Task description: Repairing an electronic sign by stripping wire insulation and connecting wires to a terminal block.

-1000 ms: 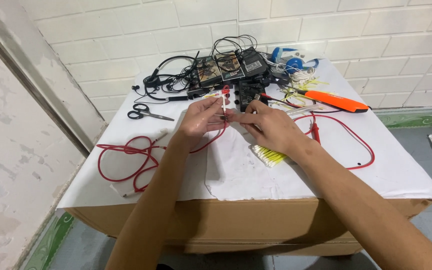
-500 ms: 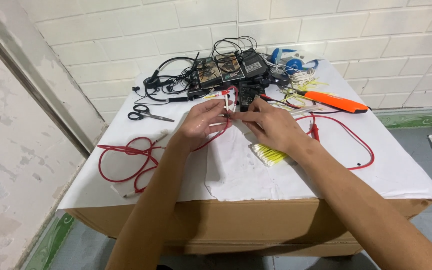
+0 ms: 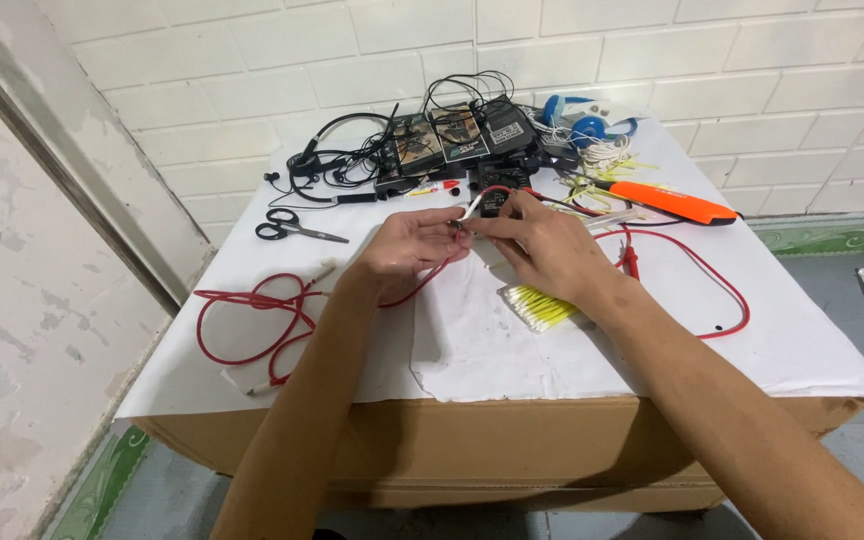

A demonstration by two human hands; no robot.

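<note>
Both hands pinch a thin red wire (image 3: pixel 252 330), white-tipped.

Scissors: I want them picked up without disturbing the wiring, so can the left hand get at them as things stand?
Probably yes. The scissors lie alone on the white cover, left of the left hand, with bare cover between. But that hand is pinching the red wire with the right hand, so it must let go.

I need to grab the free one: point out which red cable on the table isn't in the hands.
The red cable curving over the table's right side lies free, right of the right hand. The other red cable, looped at the left, runs up into the left hand.
</note>
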